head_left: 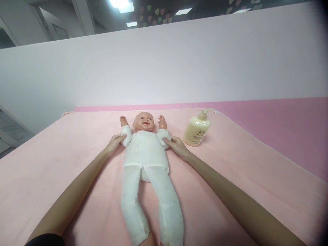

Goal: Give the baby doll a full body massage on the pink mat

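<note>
A baby doll [146, 150] with a white cloth body lies on its back, its head toward the far side and its legs toward me. Both of its arms are bent upward beside the head. My left hand [114, 145] is closed on the doll's arm [126, 135] at the left of the view, near the elbow. On the other side, my right hand [178, 146] grips the doll's other arm [162, 136], thumb on top. The fingers beneath each arm are partly hidden. The doll's feet fall below the picture's edge.
A pale yellow pump bottle [196, 130] stands just right of my right hand. Under everything spreads a light pink blanket [230, 164], over a darker pink surface [282, 130]. A white partition [164, 71] rises behind the far edge.
</note>
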A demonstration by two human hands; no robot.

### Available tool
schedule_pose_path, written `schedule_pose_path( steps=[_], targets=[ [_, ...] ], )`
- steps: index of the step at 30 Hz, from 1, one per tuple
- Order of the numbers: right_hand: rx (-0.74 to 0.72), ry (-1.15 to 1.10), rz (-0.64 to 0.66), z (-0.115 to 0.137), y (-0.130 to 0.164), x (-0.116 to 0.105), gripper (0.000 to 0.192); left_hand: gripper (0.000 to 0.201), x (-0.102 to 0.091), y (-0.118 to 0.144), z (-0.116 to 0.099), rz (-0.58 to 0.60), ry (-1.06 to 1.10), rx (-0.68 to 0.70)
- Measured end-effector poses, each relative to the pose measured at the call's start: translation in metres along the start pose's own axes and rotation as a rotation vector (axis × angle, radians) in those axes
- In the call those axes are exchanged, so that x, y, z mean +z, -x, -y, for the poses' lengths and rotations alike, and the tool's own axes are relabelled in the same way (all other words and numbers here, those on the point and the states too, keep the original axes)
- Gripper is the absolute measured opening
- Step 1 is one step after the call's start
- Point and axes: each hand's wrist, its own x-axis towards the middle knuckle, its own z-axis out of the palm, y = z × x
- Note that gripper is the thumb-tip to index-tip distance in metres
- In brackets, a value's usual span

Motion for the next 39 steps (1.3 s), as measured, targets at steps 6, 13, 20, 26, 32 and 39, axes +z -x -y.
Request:
schedule_pose_path(
  steps=[6,13,20,26,32,39],
  targets=[
    [-0.004,0.139,-0.102,-0.005,-0.01,0.009,0.05,0.047,0.017,-0.007,0.008,-0.246,-0.138,-0.005],
    [0.05,0.41,-0.274,-0.002,-0.021,0.019,0.04,0.045,0.021,-0.016,0.01,-0.392,-0.375,-0.023],
    [-0.071,0.277,-0.267,-0.001,0.001,0.022,0.044,0.047,0.023,-0.005,0.009,-0.322,-0.335,0.103],
    [-0.164,0.182,-0.224,0.001,0.009,0.021,0.03,0.031,0.028,0.008,0.001,-0.238,-0.228,0.249],
    [-0.329,0.177,-0.172,-0.007,0.008,0.014,0.015,0.029,0.029,0.017,0.0,-0.094,-0.318,0.409],
    [-0.323,0.151,-0.034,-0.015,0.004,0.006,0.013,0.029,0.008,0.01,0.005,0.128,-0.121,0.292]
  ],
)
